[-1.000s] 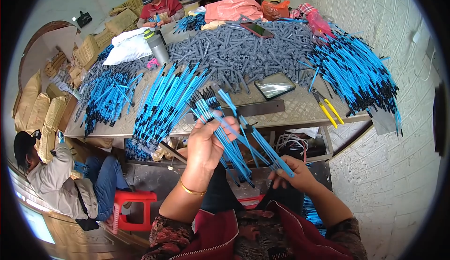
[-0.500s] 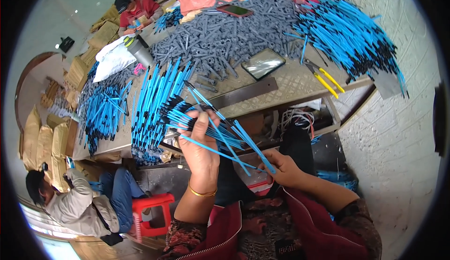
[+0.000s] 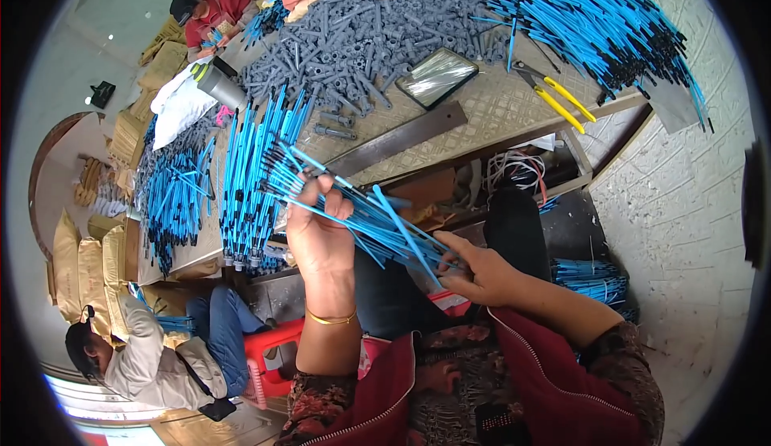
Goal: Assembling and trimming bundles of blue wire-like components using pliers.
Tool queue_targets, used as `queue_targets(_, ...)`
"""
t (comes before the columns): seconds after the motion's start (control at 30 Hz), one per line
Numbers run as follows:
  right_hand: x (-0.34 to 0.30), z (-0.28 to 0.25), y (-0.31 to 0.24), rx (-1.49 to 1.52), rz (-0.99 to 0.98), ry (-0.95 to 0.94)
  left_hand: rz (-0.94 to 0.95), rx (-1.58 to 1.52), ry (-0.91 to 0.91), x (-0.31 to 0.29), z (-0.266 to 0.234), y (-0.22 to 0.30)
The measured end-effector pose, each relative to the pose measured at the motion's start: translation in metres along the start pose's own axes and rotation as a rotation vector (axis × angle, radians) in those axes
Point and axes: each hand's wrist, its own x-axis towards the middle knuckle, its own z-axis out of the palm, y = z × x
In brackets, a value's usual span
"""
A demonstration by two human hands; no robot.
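My left hand [image 3: 321, 233] has come in closer, still gripping the fanned bundle of thin blue plastic rods [image 3: 365, 213] above my lap; my right hand [image 3: 474, 269] pinches their lower ends; sorting looks midway.

Relative to the worktable [image 3: 498, 116]: our left hand [image 3: 321, 233] has drawn back from its near edge — the fan of blue rods [image 3: 361, 213] with it, now tighter. Our right hand [image 3: 474, 269] has closed onto the fan's lower ends, below that edge.
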Motion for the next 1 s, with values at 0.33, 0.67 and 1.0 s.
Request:
queue_targets(0.33,0.012,0.0,0.035,0.225,0.063,0.154,0.092,0.162,-0.065,-0.006,0.012,0.003)
queue_targets(0.67,0.031,-0.052,-0.042,-0.217,-0.36,0.053,-0.184,0.564,-0.555,-0.039,-0.005,0.061)
queue_targets(1.0,0.084,0.006,-0.067,-0.202,-0.788,-0.136,-0.432,1.197,-0.203,-0.08,-0.118,0.133)
